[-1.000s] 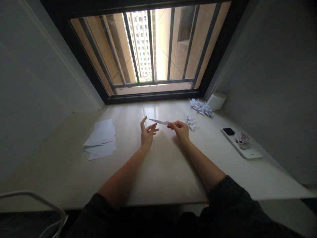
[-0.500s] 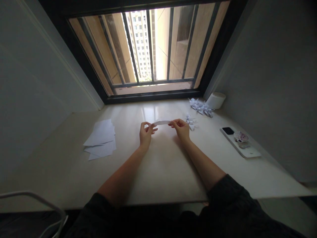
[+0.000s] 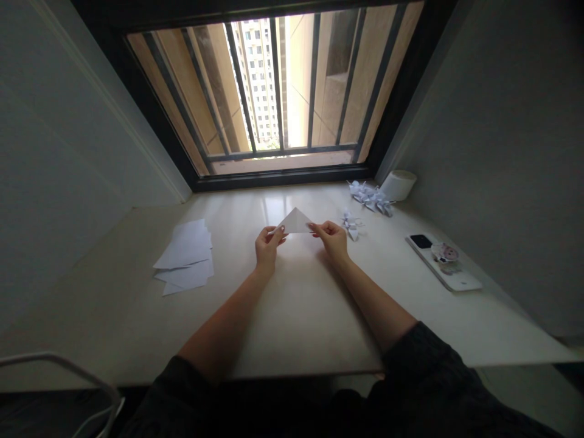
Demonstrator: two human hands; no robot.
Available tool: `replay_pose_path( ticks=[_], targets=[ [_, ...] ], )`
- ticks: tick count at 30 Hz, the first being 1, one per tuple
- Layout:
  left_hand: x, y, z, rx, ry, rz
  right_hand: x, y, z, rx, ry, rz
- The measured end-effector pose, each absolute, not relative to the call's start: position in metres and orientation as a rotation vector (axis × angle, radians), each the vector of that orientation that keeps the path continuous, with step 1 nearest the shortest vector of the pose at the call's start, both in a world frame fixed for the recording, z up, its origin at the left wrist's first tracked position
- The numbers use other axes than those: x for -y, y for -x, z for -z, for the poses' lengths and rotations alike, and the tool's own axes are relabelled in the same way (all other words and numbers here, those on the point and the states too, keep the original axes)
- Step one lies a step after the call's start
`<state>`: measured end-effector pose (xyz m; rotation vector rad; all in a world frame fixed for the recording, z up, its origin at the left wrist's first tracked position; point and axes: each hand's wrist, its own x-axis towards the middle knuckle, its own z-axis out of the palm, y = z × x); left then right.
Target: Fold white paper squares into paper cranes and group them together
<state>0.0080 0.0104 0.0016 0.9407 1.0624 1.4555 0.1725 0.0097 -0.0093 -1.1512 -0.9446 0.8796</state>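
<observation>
A white sheet of paper (image 3: 296,221), folded into a triangle, is stretched between my two hands with its point toward the window. My left hand (image 3: 268,246) pinches its left corner between thumb and fingers. At the right corner, my right hand (image 3: 333,239) grips the paper the same way. A small folded paper piece (image 3: 351,225) lies just beyond my right hand, on the pale countertop (image 3: 301,316).
Loose white paper sheets (image 3: 185,255) lie in a pile on the left. Several folded paper pieces (image 3: 370,198) sit by a white cylindrical object (image 3: 398,185) at the back right. A phone (image 3: 442,263) with a round grip lies on the right. A cable (image 3: 59,359) curves at the lower left.
The paper has turned from nearly edge-on to showing its flat triangular face, point up. Both hands keep hold of its corners and have hardly moved.
</observation>
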Motion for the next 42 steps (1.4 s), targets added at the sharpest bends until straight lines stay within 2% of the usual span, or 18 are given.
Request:
replay_pose_path(
  ticks=[10,30,42],
  targets=[
    [-0.006,-0.008,-0.008,-0.997,-0.894,-1.369,-0.002,-0.167,0.001,1.074,1.138,-0.881],
    [-0.006,-0.015,0.0,-1.079,-0.83,-1.545,0.002,-0.161,0.003,1.02,1.127,-0.856],
    [-0.009,-0.012,0.002,-1.086,-1.006,-1.452,-0.005,-0.17,0.011,1.138,1.135,-0.819]
  ],
)
